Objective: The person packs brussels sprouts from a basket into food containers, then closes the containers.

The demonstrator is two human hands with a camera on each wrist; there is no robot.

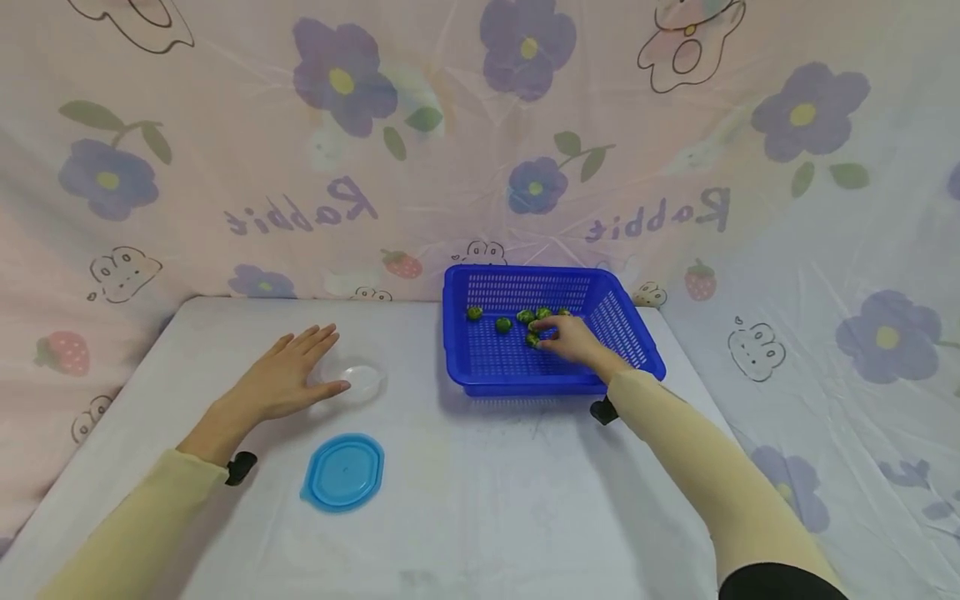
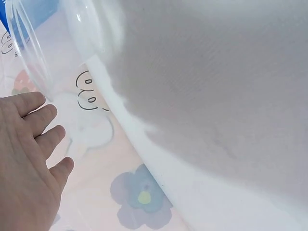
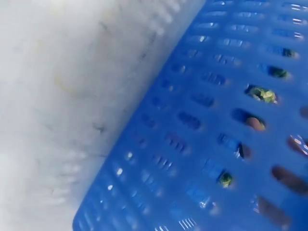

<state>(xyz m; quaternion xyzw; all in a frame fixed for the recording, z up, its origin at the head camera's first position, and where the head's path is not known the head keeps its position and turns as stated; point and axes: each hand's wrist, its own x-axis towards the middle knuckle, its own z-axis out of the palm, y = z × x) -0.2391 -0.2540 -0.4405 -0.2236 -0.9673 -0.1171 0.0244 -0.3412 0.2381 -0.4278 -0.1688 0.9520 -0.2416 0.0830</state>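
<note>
1. Fingers of the left hand [image 1: 281, 379]: extended, thumb spread from the others, nothing held. The thumb tip lies at the clear container; contact cannot be confirmed.
2. Fingers of the right hand [image 1: 576, 342]: inside the basket, thumb and index finger bent, slightly parted, at one of the green balls. Whether they grip it cannot be told.
3. Backdrop cloth [image 1: 225, 150]: hangs behind the table, printed with purple flowers, strawberries and rabbits.
4. Table [image 1: 480, 508]: white surface supporting all items below.
5. Basket [image 1: 547, 386]: blue, perforated, upright at the far right of the table.
6. Clear container [image 1: 362, 382]: on the table, left of the basket and beside the left hand.
7. Lid [image 1: 345, 472]: light blue, flat on the table, nearer the person than the clear container.
8. Green balls [image 1: 503, 325]: several, small, on the basket floor; most are grouped near the right fingertips, one sits by the left wall.
</note>
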